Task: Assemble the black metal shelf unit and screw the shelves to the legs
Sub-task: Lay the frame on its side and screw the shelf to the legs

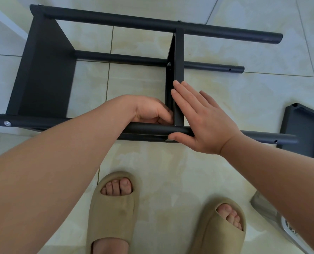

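The black metal shelf unit lies on its side on the tiled floor. An end shelf [42,70] stands at the left and a middle shelf [178,57] crosses the round legs. My left hand [152,110] is curled behind the near leg [152,128], fingers tucked against the inner face of the middle shelf; what they pinch is hidden. My right hand [203,118] lies flat and open against the right face of that shelf, thumb resting on the near leg beside a screw head [178,132]. Another screw [169,64] sits where the shelf meets a far leg [216,67].
A loose black shelf [306,131] lies on the floor at the right, beside the leg ends. My feet in beige slippers [114,209] stand just in front of the unit. A grey-white object [273,219] rests at the lower right. A white edge is at the upper left.
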A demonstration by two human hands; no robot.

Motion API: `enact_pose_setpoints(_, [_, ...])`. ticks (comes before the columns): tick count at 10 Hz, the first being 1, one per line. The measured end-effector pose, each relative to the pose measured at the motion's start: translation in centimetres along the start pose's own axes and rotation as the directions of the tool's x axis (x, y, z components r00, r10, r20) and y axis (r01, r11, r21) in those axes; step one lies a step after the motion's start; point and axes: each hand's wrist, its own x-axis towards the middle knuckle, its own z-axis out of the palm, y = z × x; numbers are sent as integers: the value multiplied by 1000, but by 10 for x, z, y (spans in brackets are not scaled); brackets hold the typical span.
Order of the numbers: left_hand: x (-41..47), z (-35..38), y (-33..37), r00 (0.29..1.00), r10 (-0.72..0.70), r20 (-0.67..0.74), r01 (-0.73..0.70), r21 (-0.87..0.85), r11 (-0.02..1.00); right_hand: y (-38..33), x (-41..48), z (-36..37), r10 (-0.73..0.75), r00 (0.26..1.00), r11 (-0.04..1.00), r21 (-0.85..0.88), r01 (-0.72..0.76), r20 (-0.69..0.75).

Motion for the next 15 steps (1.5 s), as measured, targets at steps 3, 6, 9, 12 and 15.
enact_pose_setpoints(3, [-2,2,1,1000,26,-13,-26,19,999,0,0,-1,4,1000,1000,0,-4,8])
enact_pose_setpoints(6, [0,1,1,1000,8,-4,-8,-51,999,0,0,-2,6,1000,1000,-4,-6,18])
enact_pose_setpoints(9, [-1,2,2,999,-36,24,36,15,999,0,0,-2,7,1000,1000,1,-7,10])
enact_pose_setpoints(12, [-1,2,1,999,30,-30,-30,31,999,-1,0,-2,8,1000,1000,8,-9,14])
enact_pose_setpoints(15, [-1,0,2,997,49,54,-48,-12,999,0,1,-2,7,999,1000,27,-9,47])
